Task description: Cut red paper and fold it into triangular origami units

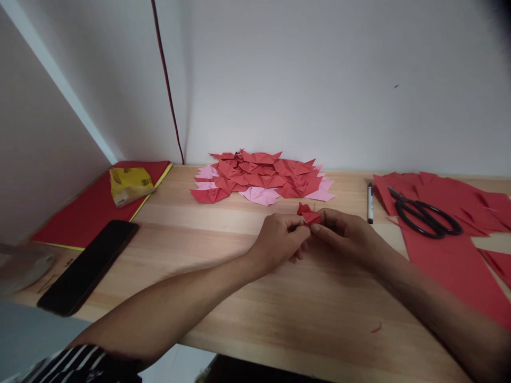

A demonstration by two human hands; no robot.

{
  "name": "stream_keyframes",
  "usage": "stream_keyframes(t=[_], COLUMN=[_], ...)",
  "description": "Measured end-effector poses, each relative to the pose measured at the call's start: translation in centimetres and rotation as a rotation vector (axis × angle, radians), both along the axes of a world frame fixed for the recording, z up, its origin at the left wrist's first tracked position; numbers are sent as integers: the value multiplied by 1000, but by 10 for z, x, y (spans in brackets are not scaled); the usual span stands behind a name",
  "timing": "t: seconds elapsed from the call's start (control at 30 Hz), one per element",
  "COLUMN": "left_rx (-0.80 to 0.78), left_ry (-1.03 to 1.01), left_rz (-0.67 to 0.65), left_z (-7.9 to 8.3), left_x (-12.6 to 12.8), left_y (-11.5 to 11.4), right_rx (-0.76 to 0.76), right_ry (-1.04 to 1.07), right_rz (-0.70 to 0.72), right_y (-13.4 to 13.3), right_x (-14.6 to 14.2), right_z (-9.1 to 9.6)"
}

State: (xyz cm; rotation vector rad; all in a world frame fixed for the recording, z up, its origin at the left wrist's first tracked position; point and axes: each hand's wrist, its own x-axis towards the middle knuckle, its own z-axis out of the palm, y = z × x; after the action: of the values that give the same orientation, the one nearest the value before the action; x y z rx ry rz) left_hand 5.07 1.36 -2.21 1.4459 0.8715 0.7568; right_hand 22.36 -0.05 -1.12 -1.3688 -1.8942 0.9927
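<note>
Between my two hands, a small piece of folded red paper (310, 215) is held just above the middle of the table. My left hand (281, 236) pinches its left side, thumb against the curled fingers. The thumb and fingers of my right hand (343, 231) close on its right side. Part of the paper is hidden by my fingers. Just beyond my hands lies a heap of folded red and pink paper pieces (259, 175) with pointed ends, against the wall.
On the right, black-handled scissors (429, 215) rest on red paper sheets (451, 260), beside a marker pen (370, 203). A black phone (90, 268) lies at left near red sheets (85, 205) bearing a yellow packet (130, 186). A red scrap (376, 328) is near the front edge.
</note>
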Motion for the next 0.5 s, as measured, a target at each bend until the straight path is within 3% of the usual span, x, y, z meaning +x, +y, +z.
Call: stream_keyframes(t=[0.3, 0.5], left_rx=[9, -11], left_ry=[30, 11], left_rz=[28, 21], left_z=[1, 0], left_x=[0, 0], left_y=[0, 1], right_rx=[99, 53], right_ry=[-75, -22], right_rz=[26, 52], right_y=[1, 3], right_x=[1, 4], right_z=[-6, -1])
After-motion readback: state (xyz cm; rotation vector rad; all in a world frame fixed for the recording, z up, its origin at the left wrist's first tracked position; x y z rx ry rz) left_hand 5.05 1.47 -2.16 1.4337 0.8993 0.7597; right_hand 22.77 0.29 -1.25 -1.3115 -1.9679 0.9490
